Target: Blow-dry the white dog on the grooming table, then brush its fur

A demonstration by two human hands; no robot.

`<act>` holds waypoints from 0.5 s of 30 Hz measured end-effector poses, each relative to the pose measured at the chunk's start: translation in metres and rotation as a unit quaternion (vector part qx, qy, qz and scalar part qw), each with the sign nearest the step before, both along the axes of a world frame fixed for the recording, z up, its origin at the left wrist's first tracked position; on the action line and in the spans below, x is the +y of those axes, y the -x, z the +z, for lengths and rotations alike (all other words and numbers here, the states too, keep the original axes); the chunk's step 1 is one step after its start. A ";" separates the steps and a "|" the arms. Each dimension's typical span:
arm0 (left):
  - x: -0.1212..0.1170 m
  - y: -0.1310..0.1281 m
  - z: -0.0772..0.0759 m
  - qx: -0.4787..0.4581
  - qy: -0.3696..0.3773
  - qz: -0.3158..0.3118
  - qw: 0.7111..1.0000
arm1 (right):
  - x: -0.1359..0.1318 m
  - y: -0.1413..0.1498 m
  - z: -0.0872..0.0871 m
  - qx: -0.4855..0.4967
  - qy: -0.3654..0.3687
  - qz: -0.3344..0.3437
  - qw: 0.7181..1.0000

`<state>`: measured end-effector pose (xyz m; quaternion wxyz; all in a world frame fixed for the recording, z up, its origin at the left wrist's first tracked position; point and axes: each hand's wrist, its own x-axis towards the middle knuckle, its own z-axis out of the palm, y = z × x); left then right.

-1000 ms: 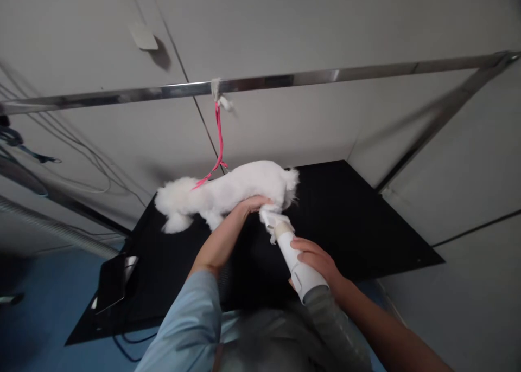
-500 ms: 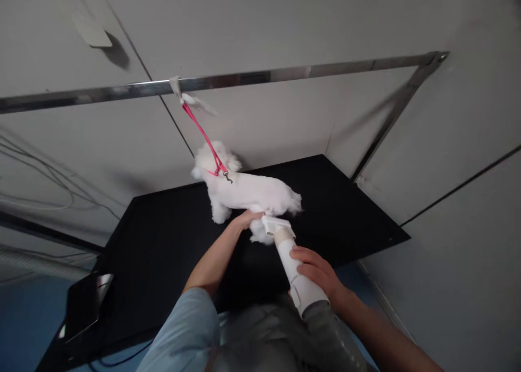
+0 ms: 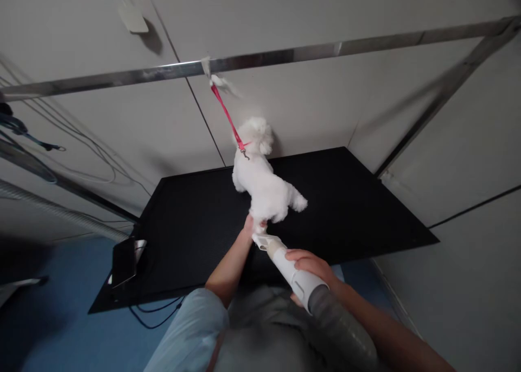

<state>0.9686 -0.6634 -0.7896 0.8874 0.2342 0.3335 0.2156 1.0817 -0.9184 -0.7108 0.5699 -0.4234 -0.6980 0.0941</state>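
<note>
Contact is being made at the rear of a small, fluffy white dog (image 3: 264, 185), which is being supported near the middle of a flat black tabletop (image 3: 195, 236), its head being turned toward the pale wall panels (image 3: 309, 117). A white-furred hind leg (image 3: 258, 230) is being grasped by the left hand (image 3: 248, 226); its fingers are being curled narrowly round the limb, the tips being partly hidden. A smooth white cylindrical tube (image 3: 295, 277) is being held by the right hand (image 3: 312, 264), whose fingers are being wrapped over the barrel, the underside being hidden. Its flat white nozzle (image 3: 266, 243) is being pointed at the leg; whether fur is being touched cannot be told. A grey flexible hose (image 3: 342, 328) is being joined at the rear end. A thin pink leash (image 3: 225, 111) is being hung from a polished metal bar (image 3: 163, 75) and is being led to the neck.

For sound handling, a gentle hold without twisting is being advised, since pulling away is being judged likely. A slight standoff at the nozzle is being recommended, as is slack in the leash.
</note>
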 end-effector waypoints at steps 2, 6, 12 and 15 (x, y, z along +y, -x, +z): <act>-0.007 0.004 0.002 0.002 0.026 -0.002 1.000 | 0.000 0.003 -0.006 0.030 -0.006 -0.030 0.999; -0.018 0.006 0.006 -0.012 0.053 0.006 0.998 | 0.004 0.008 -0.007 0.082 -0.026 -0.028 0.996; -0.019 0.000 0.012 -0.033 0.060 0.022 0.997 | 0.001 0.004 0.009 0.019 -0.022 0.006 1.000; -0.025 -0.002 0.011 -0.030 0.039 0.018 0.999 | -0.003 0.004 0.012 -0.020 0.000 0.016 1.000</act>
